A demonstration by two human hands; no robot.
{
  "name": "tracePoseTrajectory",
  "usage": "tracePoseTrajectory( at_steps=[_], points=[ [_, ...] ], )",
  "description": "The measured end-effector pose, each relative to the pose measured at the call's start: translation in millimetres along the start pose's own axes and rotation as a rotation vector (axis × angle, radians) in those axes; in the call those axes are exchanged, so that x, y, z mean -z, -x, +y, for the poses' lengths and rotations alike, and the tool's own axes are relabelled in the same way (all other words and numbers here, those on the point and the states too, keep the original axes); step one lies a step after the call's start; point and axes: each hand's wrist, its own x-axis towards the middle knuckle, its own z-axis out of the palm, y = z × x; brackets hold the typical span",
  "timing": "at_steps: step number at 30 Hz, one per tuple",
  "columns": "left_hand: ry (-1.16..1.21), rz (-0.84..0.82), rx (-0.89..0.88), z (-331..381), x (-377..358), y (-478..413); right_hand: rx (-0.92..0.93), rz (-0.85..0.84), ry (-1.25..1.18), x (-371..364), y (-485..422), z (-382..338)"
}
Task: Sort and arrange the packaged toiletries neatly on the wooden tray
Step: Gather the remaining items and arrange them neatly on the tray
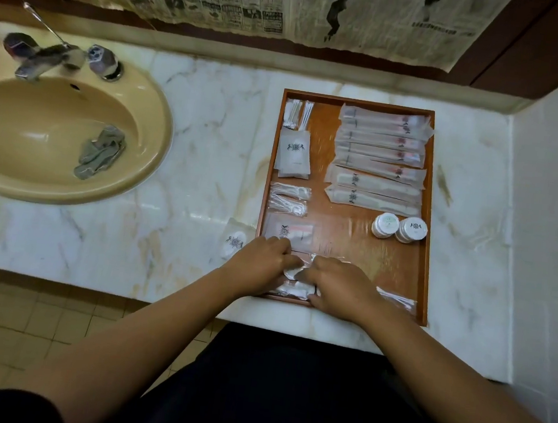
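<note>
Step in hand, judged: sorting last loose clear packets at near left of wooden tray.
Left hand and right hand met over them, fingers curled, apparently pinching packets; exact grip partly hidden.
Far rows looked settled: long sachets far right, two white jars below, cotton swab packs far left.
Round packet lay off tray on marble counter, just left of left hand.
Next move likely needed: flatten held packets, then fetch that stray.
</note>
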Motion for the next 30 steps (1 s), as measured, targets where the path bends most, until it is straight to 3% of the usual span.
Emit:
tracePoseTrajectory(
  at_steps=[7,16,30],
  points=[
    [-0.064,-0.010,-0.117,-1.3,1.6,-8.0,0.008,0.001,-0.006,-2.9,2.2,1.2],
    [-0.079,-0.060,-0.084,0.5,6.8,-12.2,-0.069,0.062,0.008,-0.8,5.9,0.3],
    [-0.055,-0.124,0.005,2.1,10.8,-14.1,-0.017,0.056,0.044,-7.8,6.2,10.1]
  ],
)
